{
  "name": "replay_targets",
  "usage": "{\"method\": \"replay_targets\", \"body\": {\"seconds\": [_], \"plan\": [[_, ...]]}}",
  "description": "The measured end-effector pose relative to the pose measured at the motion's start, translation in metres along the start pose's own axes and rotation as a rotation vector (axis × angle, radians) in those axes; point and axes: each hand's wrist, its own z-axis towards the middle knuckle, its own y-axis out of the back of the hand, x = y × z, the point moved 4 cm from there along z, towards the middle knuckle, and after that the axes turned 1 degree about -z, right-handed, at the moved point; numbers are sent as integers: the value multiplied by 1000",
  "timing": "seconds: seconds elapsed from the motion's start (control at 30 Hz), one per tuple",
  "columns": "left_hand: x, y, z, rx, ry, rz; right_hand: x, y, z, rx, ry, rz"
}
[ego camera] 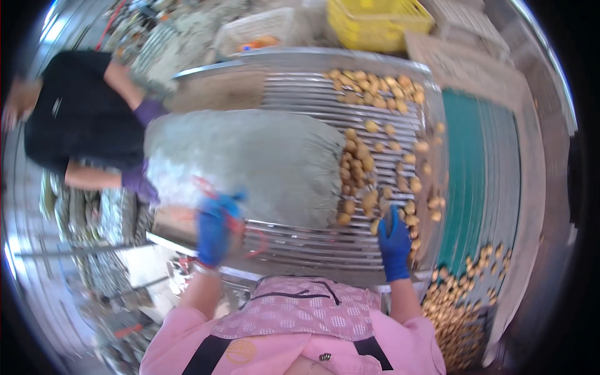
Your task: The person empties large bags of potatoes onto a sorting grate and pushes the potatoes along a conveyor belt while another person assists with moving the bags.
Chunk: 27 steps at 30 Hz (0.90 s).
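A large pale grey-green woven sack (253, 164) lies on its side across a bench of metal rollers. Round, brown-yellow produce that looks like potatoes (358, 164) spills from its right end. My left hand (214, 234), in a blue glove, is blurred at the sack's near edge. Red string (260, 241) shows on both sides of that hand and seems gripped in it. My right hand (394, 246), also blue-gloved, reaches in among the loose potatoes at the near right of the rollers. Its fingertips are unclear, so I cannot tell whether it grips one.
A co-worker in a dark top (89, 112) has purple-gloved hands (140, 183) at the sack's left end. Beyond the rollers (300, 253), a green conveyor belt (464, 178) carries many potatoes at its near end. A yellow crate (375, 28) and a white crate (255, 28) stand behind.
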Motion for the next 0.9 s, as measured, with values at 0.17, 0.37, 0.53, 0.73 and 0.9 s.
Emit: {"method": "replay_targets", "body": {"seconds": [0.17,0.37,0.53,0.73,0.9], "plan": [[28,66,-196,-358,80,178,112,-63,-93,452,345,51],[5,221,-394,-910,-92,-32,254,-134,-225,866,421,345],[94,314,-570,-1069,85,932,314,-199,-328,1249,-56,645],[184,366,-687,-1415,-180,-640,393,-249,-436,1478,-35,478],[206,392,-752,-1699,-318,-949,430,-286,-496,1552,-63,124]]}}
